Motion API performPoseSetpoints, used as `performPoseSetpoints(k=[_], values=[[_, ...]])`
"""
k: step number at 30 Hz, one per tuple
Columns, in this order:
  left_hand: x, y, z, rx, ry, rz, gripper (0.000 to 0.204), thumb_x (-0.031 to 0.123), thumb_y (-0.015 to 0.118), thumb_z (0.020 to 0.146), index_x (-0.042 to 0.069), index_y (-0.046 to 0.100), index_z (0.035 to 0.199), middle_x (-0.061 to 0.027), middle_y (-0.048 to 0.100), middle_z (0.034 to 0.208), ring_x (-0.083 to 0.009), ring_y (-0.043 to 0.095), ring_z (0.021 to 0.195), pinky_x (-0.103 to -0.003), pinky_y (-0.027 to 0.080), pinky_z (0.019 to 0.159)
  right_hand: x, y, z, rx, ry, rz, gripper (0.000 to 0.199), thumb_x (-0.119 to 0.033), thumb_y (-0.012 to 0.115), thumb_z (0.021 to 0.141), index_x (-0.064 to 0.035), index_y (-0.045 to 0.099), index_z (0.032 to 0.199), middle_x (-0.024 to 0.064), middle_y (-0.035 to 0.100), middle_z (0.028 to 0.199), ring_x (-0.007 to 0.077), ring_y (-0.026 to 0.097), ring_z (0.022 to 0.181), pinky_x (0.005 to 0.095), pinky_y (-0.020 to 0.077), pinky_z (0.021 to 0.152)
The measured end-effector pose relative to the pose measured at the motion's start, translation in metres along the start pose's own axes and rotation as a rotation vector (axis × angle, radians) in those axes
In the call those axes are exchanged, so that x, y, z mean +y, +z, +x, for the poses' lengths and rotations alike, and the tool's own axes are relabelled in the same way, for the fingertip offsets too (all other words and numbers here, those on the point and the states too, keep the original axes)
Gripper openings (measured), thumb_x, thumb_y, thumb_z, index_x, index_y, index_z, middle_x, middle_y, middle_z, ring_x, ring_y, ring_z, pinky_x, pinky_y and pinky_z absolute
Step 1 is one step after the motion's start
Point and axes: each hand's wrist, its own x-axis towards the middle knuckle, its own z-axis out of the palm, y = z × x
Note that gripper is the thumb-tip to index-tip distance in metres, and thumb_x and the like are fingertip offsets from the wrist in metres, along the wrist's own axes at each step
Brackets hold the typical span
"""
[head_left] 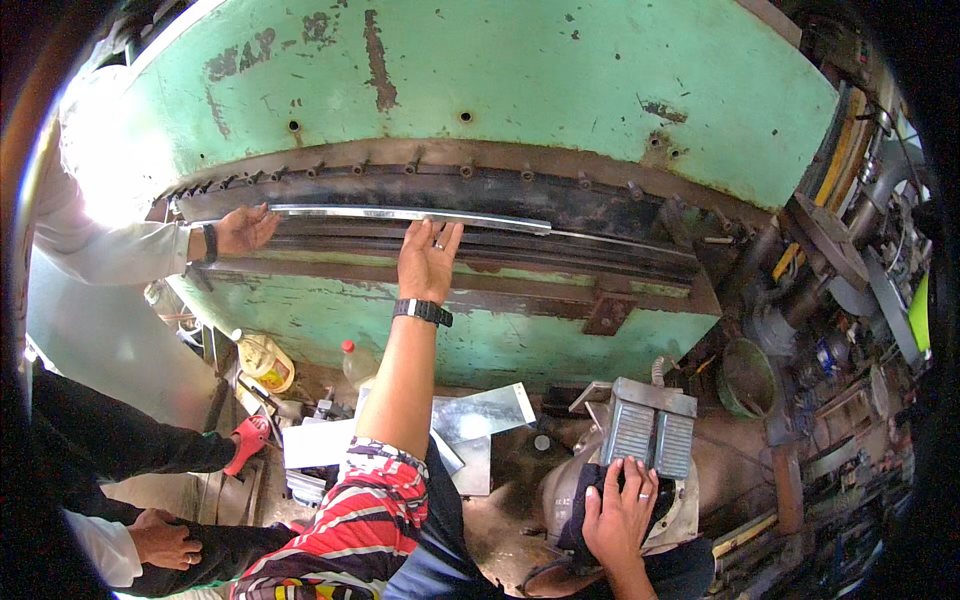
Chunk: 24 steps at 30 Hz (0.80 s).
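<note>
A long, narrow bright metal strip (370, 212) lies across the dark bed of a green press brake (560, 90). My left hand (428, 268), palm up with a dark watch at the wrist, has its fingertips at the strip's near edge and holds it from below. At the strip's left end is a co-worker's hand (245, 230), also wearing a watch. My right hand (620, 515) is low on the right, fingers spread over dark cloth, its fingertips at the near edge of a grey double pedal (650, 440). No object shows in its grip.
Flat metal sheets (485, 415) lie below the press. A yellow-labelled jug (265, 362) and a red-capped bottle (357, 362) stand near its base. At right are a round bucket (747, 378) and cluttered metal parts. Another hand (165, 540) rests on dark trousers at lower left.
</note>
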Motion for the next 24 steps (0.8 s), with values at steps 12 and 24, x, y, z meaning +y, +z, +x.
performPoseSetpoints(k=[12,24], values=[[0.002,0.022,-0.004,0.073,-0.004,0.153,0.059,0.015,0.056,0.108,-0.012,0.028,0.152,-0.0364,0.028,0.16,-0.0471,0.043,0.144,-0.054,0.047,0.12,0.005,0.007,-0.001,0.044,-0.021,-0.014,0.06,-0.029,0.065,0.096,0.0113,0.057,0.139,0.0305,0.052,0.145,0.047,0.045,0.137,0.0629,0.0252,0.123],[-0.002,0.03,-0.008,0.056,-0.099,0.57,0.053,0.02,0.071,0.103,-0.012,0.051,0.141,-0.0194,0.068,0.121,-0.0295,0.07,0.107,-0.043,0.061,0.1,0.004,0.008,-0.002,0.083,-0.007,-0.025,0.058,-0.031,0.063,0.098,0.0087,0.058,0.14,0.0275,0.052,0.147,0.0452,0.046,0.137,0.0627,0.0244,0.124]])
